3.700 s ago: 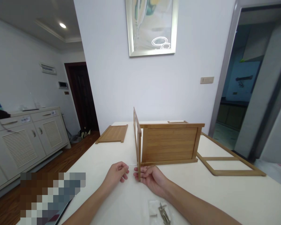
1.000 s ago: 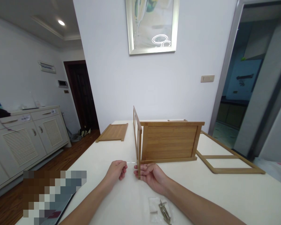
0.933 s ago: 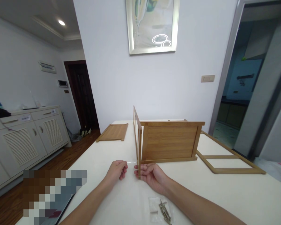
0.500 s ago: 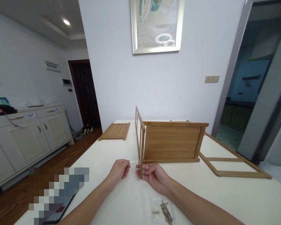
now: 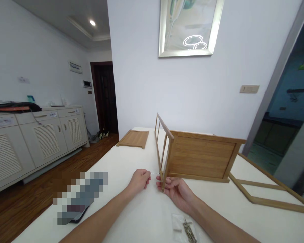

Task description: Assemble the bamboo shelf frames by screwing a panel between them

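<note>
My left hand (image 5: 140, 179) is closed around the near end of a thin silver hex key (image 5: 155, 173), its grip end hidden in the fingers. The key's tip meets the lower part of an upright wooden side frame (image 5: 170, 143). My right hand (image 5: 181, 191) has its fingers wrapped round the bottom of that frame's near post, from the right side. Against the frame stands a wooden panel (image 5: 202, 156) on its long edge, reaching off to the right. Whatever the key's tip fits into is too small to make out.
A clear plastic bag (image 5: 177, 223) with several screws (image 5: 189, 230) lies near the front of the white table (image 5: 131, 219). One flat wooden panel (image 5: 134, 139) lies at the back left, another open wooden frame (image 5: 271, 201) at the right. A blurred-out device (image 5: 79, 218) sits on the left.
The view has turned slightly left, so everything appears further right. Both hands keep their holds, and the hex key stays at the frame.
</note>
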`<move>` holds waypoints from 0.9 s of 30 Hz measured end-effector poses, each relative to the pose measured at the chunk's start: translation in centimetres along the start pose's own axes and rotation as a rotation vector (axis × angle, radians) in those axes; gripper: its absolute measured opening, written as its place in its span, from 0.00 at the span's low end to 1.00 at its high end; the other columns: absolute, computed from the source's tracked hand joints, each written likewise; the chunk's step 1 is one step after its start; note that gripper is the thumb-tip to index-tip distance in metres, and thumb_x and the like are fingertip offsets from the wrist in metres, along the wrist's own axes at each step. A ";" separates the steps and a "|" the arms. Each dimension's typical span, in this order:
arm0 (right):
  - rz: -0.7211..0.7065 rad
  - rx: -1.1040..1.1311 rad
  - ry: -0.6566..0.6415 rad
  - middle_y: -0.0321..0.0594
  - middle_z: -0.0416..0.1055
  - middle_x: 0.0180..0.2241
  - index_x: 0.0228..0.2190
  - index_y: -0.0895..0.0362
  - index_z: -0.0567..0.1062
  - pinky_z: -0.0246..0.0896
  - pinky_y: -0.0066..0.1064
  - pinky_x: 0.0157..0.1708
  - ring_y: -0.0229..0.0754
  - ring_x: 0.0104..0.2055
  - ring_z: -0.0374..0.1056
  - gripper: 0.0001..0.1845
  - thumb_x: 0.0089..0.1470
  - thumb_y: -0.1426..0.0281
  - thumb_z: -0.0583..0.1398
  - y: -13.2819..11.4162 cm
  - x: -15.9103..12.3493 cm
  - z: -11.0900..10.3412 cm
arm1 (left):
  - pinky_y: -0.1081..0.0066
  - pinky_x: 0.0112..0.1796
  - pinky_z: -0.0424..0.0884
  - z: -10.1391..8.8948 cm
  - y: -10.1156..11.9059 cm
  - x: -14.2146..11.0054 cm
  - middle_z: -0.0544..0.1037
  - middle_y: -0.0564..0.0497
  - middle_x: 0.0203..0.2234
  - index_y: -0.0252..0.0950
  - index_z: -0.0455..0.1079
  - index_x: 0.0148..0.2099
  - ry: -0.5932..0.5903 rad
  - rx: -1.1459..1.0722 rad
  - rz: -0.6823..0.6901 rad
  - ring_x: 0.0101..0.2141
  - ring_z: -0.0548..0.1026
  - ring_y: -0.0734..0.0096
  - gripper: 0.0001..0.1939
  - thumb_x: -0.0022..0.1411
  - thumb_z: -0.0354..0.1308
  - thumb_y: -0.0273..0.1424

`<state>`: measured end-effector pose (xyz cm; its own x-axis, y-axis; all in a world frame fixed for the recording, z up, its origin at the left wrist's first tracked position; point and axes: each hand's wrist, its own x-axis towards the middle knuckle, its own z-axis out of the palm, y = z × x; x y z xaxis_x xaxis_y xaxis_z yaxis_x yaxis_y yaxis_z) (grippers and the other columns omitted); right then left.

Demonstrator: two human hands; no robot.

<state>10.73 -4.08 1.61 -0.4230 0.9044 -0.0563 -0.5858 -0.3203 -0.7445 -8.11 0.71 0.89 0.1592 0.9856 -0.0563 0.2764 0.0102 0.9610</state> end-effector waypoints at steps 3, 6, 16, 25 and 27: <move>0.013 0.015 -0.002 0.46 0.76 0.35 0.30 0.65 0.79 0.63 0.34 0.48 0.43 0.41 0.73 0.18 0.33 0.84 0.57 -0.1 -0.1 0.1 | 0.74 0.16 0.52 -0.1 0.0 0.0 0.64 0.58 0.12 0.37 0.62 0.22 -0.012 0.011 0.007 0.12 0.60 0.79 0.13 0.54 0.49 0.37; 0.007 0.040 0.001 0.45 0.77 0.35 0.21 0.62 0.76 0.63 0.34 0.48 0.43 0.41 0.73 0.12 0.32 0.84 0.57 -0.1 -0.1 0.1 | 0.74 0.17 0.53 -0.2 0.0 0.0 0.64 0.58 0.12 0.37 0.62 0.22 -0.032 0.027 0.023 0.12 0.60 0.78 0.14 0.56 0.48 0.39; 0.008 -0.003 0.030 0.49 0.77 0.39 0.33 0.67 0.79 0.64 0.34 0.47 0.43 0.40 0.73 0.22 0.32 0.84 0.56 0.0 0.1 -0.1 | 0.72 0.25 0.56 -0.9 0.2 -0.4 0.62 0.59 0.18 0.38 0.60 0.27 -0.083 0.114 0.264 0.21 0.60 0.74 0.16 0.61 0.46 0.43; 0.003 -0.011 0.028 0.49 0.77 0.39 0.33 0.67 0.79 0.63 0.33 0.48 0.43 0.40 0.73 0.21 0.33 0.84 0.56 0.0 0.0 0.0 | 0.73 0.27 0.57 -1.2 0.4 -0.6 0.60 0.58 0.18 0.39 0.59 0.27 -0.094 0.164 0.353 0.23 0.59 0.73 0.16 0.63 0.45 0.42; 0.005 -0.015 0.025 0.49 0.77 0.39 0.33 0.67 0.79 0.63 0.34 0.47 0.43 0.40 0.73 0.21 0.33 0.84 0.56 0.0 -0.1 0.1 | 0.72 0.26 0.58 -1.2 0.3 -0.6 0.61 0.58 0.18 0.39 0.59 0.27 -0.082 0.176 0.346 0.22 0.60 0.72 0.16 0.63 0.44 0.41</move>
<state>10.72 -4.15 1.67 -0.4085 0.9095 -0.0768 -0.5731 -0.3210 -0.7540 -9.21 0.34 1.52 0.3447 0.9091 0.2341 0.3503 -0.3559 0.8664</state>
